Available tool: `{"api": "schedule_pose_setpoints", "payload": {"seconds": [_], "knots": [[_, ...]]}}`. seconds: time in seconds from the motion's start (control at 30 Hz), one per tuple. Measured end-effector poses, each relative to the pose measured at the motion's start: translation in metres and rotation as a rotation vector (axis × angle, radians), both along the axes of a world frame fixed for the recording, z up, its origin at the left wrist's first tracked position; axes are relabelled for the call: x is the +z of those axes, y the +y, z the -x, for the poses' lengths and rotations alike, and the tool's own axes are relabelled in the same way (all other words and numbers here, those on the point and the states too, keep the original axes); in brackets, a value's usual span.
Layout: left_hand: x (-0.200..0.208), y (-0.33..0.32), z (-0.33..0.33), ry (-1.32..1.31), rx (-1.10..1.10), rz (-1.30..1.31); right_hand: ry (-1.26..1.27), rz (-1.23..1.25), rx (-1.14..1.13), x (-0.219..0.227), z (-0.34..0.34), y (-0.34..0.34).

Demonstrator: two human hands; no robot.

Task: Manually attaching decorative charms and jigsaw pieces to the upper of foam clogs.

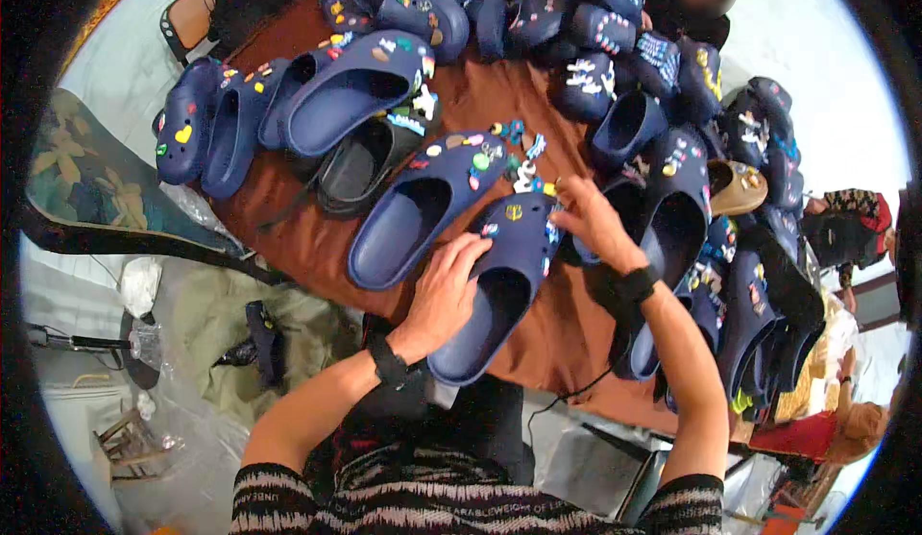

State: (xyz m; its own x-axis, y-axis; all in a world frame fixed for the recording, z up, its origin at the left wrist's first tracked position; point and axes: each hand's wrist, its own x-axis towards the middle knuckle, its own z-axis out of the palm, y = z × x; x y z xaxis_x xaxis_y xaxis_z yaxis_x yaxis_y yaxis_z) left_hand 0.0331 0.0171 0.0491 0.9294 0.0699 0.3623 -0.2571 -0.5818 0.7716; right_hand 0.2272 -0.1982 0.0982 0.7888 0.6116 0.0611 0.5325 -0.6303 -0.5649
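Note:
A navy clog lies at the near edge of the table, toe pointing away from me. My left hand grips its left side, fingertips by a small charm on the upper. At the right side of the toe, my right hand is closed, thumb and fingers bent together over some charms; what they pinch is too small to name. A gold charm sits on top of the toe. Just beyond lie several colourful loose charms. To the left rests another navy clog with charms over its toe.
Many charm-covered clogs crowd the right and far sides of the brown-covered table. A black clog lies farther left. A patterned chair stands at the left. Another person is across the table.

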Motion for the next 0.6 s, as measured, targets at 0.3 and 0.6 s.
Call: {"api": "schedule_pose_setpoints", "payload": {"seconds": [0.3,0.6], "knots": [[0.007,0.001,0.001,0.035,-0.007,-0.007,-0.159,0.2,0.101,0.012,0.006,0.007],[0.004,0.001,-0.007,0.01,0.014,-0.008,-0.068,0.032,-0.012,0.004,0.002,0.006]]}}
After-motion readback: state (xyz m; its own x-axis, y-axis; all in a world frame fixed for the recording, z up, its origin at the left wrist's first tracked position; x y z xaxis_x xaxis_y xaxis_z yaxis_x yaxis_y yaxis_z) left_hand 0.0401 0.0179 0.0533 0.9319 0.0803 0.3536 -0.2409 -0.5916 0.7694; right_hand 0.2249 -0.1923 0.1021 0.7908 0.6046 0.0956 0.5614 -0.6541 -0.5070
